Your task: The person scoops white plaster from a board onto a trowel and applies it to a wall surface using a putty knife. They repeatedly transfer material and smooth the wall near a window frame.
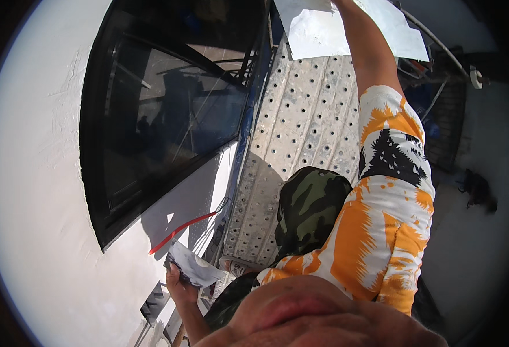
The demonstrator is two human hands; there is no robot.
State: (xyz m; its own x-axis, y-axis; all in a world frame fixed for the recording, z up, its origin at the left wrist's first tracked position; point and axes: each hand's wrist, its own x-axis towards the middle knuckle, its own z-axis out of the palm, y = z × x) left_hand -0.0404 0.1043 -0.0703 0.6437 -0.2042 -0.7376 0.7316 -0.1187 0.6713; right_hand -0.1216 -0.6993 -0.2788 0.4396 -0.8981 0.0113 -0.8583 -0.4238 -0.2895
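My left hand (183,287), low on the left side, has its fingers closed around a flat, pale grey plate-like tool (195,265) with a dark patch near the grip. It looks like a plastering blade, but its exact kind does not show clearly. The tool is close to the white wall (40,150), below a thin red strip (182,232). My right arm (370,43) reaches far forward past the top edge, so the right hand is cut off. Beside that arm is a white sheet-like surface (324,34) with smeared patches.
I am on a perforated metal scaffold plank (300,110), my camouflage-covered knee (312,208) over it. A black-framed window (167,115) runs along the left. To the right the plank ends above a dark lower area (474,231), with a pale pole (436,40) near the top.
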